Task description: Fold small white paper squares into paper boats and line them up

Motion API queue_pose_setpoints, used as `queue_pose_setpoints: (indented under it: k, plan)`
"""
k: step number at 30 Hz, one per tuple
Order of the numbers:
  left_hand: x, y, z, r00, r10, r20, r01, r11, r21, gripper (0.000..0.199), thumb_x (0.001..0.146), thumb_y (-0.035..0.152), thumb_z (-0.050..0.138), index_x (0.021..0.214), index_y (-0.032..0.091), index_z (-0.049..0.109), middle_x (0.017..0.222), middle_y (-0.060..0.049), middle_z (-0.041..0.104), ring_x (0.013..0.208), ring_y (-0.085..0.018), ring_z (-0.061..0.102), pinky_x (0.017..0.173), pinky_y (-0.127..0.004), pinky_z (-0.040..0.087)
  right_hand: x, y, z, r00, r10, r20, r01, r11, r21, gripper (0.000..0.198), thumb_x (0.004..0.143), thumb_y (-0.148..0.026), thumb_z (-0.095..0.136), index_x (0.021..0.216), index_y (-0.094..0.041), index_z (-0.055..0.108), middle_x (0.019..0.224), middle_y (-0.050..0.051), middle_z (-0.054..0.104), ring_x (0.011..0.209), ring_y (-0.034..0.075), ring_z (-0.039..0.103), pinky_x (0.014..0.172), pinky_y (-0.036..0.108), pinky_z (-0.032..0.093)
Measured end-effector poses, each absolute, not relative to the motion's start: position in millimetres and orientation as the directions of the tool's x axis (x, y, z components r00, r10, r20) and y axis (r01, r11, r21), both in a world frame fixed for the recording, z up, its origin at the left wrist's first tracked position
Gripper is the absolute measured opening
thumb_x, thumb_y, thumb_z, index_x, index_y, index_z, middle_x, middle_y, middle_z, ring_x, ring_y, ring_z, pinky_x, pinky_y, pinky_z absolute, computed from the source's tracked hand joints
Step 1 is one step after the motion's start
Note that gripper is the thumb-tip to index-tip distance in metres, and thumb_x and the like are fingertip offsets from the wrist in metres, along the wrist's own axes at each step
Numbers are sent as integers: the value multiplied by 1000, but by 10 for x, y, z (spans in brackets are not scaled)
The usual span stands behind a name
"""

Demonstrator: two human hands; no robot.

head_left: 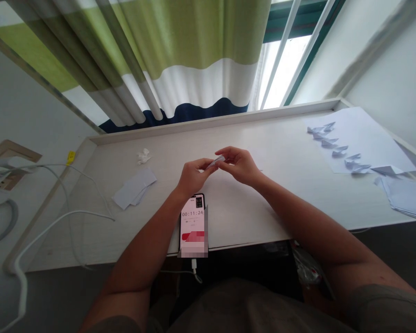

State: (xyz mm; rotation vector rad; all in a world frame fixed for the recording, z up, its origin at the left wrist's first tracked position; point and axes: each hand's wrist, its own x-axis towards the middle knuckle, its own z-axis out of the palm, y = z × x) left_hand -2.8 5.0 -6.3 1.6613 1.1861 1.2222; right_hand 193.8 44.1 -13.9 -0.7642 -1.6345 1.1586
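Note:
Above the middle of the white desk, my left hand (193, 175) and my right hand (241, 165) meet around a small folded piece of white paper (216, 161). The left thumb and fingers pinch its lower left end. Fingers of the right hand close on the upper right end, partly covering it. The exact fold shape is too small to tell. Over on the right, a row of several small folded paper pieces (339, 151) stands on a large white sheet (370, 129). Some loose paper slips (135, 187) lie left of my hands.
A phone (193, 222) showing a timer lies at the desk's front edge, with a charging cable (194, 266) plugged in. Crumpled tissue (143, 156) sits at the back left. White cables (65, 217) cross the left side. A paper stack (404, 196) lies at the right edge.

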Motion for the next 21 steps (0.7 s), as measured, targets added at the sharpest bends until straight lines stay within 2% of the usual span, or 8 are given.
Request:
queue_pose_setpoints:
  k: [5,10,12,16,21]
  plan:
    - [-13,49,-73,137,974,180,127,-197,972,38,83,56,90,99,22,89,91,-8,86,87,-25,81,90,-40,63,1962,405,-86,-358,847,392,124,460,-879,27,91,-42,84,107,-21,78,87,4,79,81,21,76,86,43,65]
    - [6,52,-53,164,983,80,31,-86,996,46,76,60,94,97,19,88,88,-10,85,79,-25,82,81,-40,65,1996,456,-91,-336,821,462,148,531,-835,29,89,-46,86,102,-22,77,99,5,77,92,23,73,89,45,63]
    - [5,52,-44,140,986,94,32,-100,994,48,77,60,94,101,19,88,89,-10,86,79,-25,82,81,-40,65,1991,462,-93,-294,820,491,150,547,-823,29,89,-47,87,95,-22,74,95,4,76,90,23,72,90,46,62]
    - [13,41,-42,76,980,186,115,-194,974,55,81,57,92,123,22,85,89,-7,86,86,-24,82,88,-39,63,1965,443,-84,-274,777,567,200,622,-757,31,97,-51,79,87,-22,73,95,6,74,89,23,70,87,44,60]
    - [44,33,-84,38,957,288,206,-289,935,44,89,55,84,118,22,87,103,-6,87,87,-20,78,83,-33,60,1939,442,-117,-285,796,534,201,595,-779,33,102,-53,72,89,-23,78,102,8,75,98,24,71,95,44,58]
